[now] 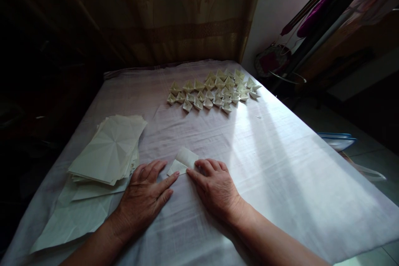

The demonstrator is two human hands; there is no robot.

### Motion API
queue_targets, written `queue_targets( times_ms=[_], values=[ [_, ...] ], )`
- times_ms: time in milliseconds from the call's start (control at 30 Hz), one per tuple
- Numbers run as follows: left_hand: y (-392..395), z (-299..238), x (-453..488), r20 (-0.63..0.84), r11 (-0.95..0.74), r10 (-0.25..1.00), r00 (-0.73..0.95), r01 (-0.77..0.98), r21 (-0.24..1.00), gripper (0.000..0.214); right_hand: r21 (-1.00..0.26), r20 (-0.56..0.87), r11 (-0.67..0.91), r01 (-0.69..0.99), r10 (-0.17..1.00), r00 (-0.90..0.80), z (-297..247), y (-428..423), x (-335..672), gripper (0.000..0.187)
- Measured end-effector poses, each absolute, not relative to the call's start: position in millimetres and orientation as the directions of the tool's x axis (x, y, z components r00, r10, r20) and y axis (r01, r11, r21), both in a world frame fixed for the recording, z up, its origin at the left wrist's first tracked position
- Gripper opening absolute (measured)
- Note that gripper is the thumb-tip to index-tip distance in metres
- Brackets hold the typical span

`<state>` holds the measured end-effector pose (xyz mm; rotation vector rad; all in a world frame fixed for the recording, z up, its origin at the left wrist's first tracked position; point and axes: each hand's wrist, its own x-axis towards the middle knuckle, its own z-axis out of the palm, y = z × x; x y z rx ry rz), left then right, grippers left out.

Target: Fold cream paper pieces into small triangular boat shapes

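With the left hand (pixel 146 191) and right hand (pixel 216 183) unclenched, both touching the folded paper (pixel 184 158), even pressure along its near edge should keep the crease crisp.

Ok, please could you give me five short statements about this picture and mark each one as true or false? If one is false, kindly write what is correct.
1. The left grip and the right grip both touch the small folded paper. True.
2. The paper stack has creases meeting near the middle of its top sheet. True.
3. The paper stack is to the right of the right grip. False: it is on the left side, beside the left grip.
4. The group of pointed paper pieces sits beyond both grips. True.
5. These pointed pieces form one single row. False: they stand in several rows.
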<state>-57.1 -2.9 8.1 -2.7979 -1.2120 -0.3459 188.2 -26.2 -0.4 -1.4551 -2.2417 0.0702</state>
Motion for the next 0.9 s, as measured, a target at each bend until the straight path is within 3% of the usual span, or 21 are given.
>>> queue_targets(
  times_ms=[267, 700, 900],
  values=[
    [-1.9, 14.0, -68.3, 0.275, -0.695, 0.685, 0.675, 0.718, -0.029, 0.036, -0.291, 0.352, 0.443, 0.848, 0.874, -0.336, -1.1, -25.5, 188.3, 0.031],
    [5.0, 21.3, -16.4, 0.382, -0.664, 0.692, 0.613, 0.748, 0.003, 0.017, -0.309, 0.379, 0.467, 0.829, 0.86, -0.343, -3.1, -24.4, 188.8, 0.035],
    [26.7, 24.9, -13.9, 0.321, -0.751, 0.577, 0.751, 0.642, -0.153, 0.009, -0.32, 0.381, 0.472, 0.821, 0.858, -0.344, -5.7, -22.2, 190.8, 0.044]
  ],
)
